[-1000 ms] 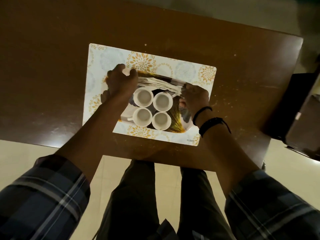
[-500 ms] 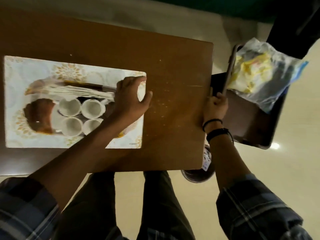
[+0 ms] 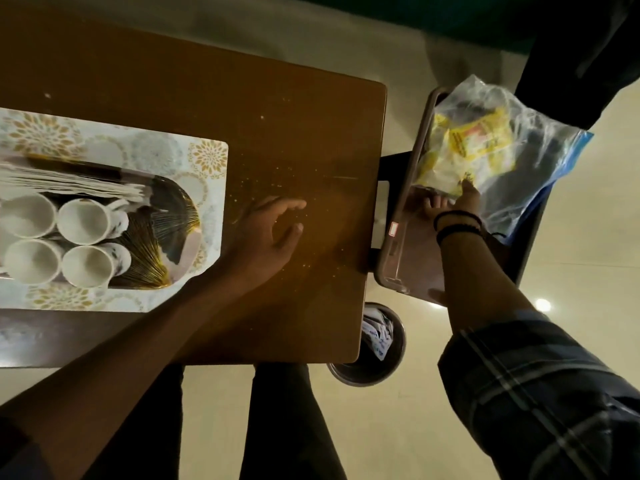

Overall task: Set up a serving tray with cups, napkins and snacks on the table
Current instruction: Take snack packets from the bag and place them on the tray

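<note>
The serving tray (image 3: 180, 216) sat on the patterned mat (image 3: 211, 157) toward the counter's left edge, carrying four white cups (image 3: 83, 221) in a tight block and a fanned stack of napkins (image 3: 69, 183) along its far side. Cups and napkins looked done to me; only snacks were missing.

A second before, I had both hands on that tray. By this moment they had left it. My left hand (image 3: 268, 233) lay over the bare counter (image 3: 294, 133) just right of the mat, fingers loosely spread and holding nothing. My right hand (image 3: 450, 207) had gone past the counter's right edge into a clear bin (image 3: 394, 258) on a dark stand, fingers pressed against a clear plastic bag (image 3: 512, 140) of yellow snack packets (image 3: 474, 140). I could not tell whether it had closed on the bag or merely touched it.

I judged the work had turned from arranging to fetching snacks. A small waste bucket (image 3: 377, 344) stood below the near right corner.
</note>
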Demonstrator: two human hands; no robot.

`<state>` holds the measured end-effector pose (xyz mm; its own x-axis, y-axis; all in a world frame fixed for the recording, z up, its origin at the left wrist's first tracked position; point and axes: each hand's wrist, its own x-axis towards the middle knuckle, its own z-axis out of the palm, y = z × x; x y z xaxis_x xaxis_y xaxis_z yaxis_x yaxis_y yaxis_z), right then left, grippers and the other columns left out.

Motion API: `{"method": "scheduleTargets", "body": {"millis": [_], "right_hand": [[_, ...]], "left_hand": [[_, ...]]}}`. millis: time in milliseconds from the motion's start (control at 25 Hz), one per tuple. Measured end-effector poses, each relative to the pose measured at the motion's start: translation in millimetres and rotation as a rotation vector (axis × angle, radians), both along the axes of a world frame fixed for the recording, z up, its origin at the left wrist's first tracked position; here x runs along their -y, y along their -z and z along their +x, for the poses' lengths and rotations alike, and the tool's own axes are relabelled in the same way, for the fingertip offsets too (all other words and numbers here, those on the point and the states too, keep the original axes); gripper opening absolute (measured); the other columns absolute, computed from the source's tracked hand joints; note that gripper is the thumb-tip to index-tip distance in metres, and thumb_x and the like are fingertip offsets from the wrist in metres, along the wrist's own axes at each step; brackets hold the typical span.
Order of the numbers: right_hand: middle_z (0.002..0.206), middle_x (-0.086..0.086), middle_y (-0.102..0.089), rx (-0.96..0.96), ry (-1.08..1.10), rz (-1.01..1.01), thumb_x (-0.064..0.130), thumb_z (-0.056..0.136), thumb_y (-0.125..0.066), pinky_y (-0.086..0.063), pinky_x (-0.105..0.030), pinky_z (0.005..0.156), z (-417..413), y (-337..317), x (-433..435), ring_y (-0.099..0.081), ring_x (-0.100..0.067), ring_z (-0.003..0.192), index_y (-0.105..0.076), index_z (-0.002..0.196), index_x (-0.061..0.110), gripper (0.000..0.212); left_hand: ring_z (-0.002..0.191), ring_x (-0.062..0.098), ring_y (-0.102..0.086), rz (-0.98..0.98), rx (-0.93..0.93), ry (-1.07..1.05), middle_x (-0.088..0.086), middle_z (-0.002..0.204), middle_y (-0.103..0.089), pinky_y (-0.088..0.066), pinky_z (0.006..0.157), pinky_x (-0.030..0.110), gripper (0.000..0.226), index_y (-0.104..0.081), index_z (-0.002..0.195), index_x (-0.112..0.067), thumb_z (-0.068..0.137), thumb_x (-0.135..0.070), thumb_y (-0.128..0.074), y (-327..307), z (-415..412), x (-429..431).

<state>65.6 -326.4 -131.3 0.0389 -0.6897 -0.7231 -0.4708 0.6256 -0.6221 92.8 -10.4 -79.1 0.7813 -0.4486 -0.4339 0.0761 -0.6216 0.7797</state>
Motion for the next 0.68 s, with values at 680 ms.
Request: {"method": "scheduleTargets", "body": {"millis": [680], "right_hand": [[0.065,0.011,-0.062,0.595,-0.231,0.327,-0.009,0.089,-0.036,-0.05,-0.018,0.058,-71,-111,-158,-0.058,-0.002,0.059,-0.055,0.089,0.018,0.033]], "left_hand": [[0.105,0.006,-0.061,-0.176,-0.334,-0.211,-0.006,0.117,-0.065,-0.05,0.084,0.023,0.044,-0.06,0.12,-0.027,0.085,-0.055,-0.058,-34,-9,-59]]}}
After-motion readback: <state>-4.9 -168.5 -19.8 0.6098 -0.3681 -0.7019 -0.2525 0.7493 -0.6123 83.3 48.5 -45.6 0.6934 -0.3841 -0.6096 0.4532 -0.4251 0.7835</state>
